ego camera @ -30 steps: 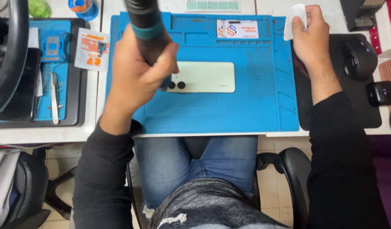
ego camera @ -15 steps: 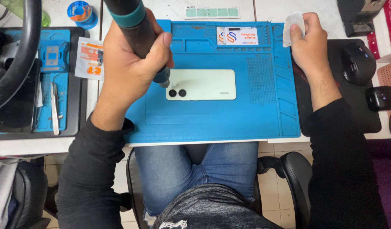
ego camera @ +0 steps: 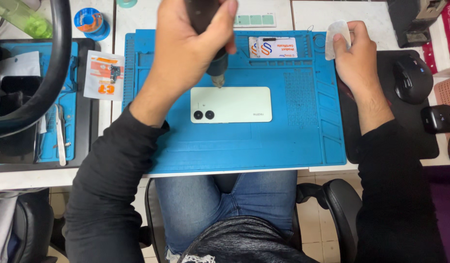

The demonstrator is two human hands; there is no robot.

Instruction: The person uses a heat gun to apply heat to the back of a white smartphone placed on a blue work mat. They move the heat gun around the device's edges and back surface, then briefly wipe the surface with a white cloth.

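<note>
Change since earlier: the left hand (ego camera: 188,46) has carried the dark cylindrical hot-air tool (ego camera: 213,36) up and toward the top of the mat; before, its nozzle sat over the phone's camera lenses, now its metal tip hangs just above the phone's upper long edge, close to touching. The teal band on the handle is out of view now. The right hand and the phone have kept their places.
Left hand: fingers wrapped tight around the tool's handle, thumb pressed across it, nozzle pointing down at the phone.
Right hand (ego camera: 359,58): thumb and fingertips pinching a small white wipe (ego camera: 336,35) at the mat's upper right corner; heel of the hand on the black mouse pad (ego camera: 405,141).
Phone: a pale green smartphone (ego camera: 232,104) lies back up and lengthwise in the middle of the blue silicone repair mat (ego camera: 288,146), two round black lenses at its left end.
Mat compartments: a white card with an orange and blue logo (ego camera: 276,47) lies in the top row of recesses; the small slots along the right side look bare.
Left tray: a second blue mat (ego camera: 49,146) in a black frame holds metal tweezers (ego camera: 60,134) and a dark flat phone (ego camera: 13,124).
Between the mats: a white and orange parts packet (ego camera: 104,75).
Right of the pad: a black computer mouse (ego camera: 412,78).
</note>
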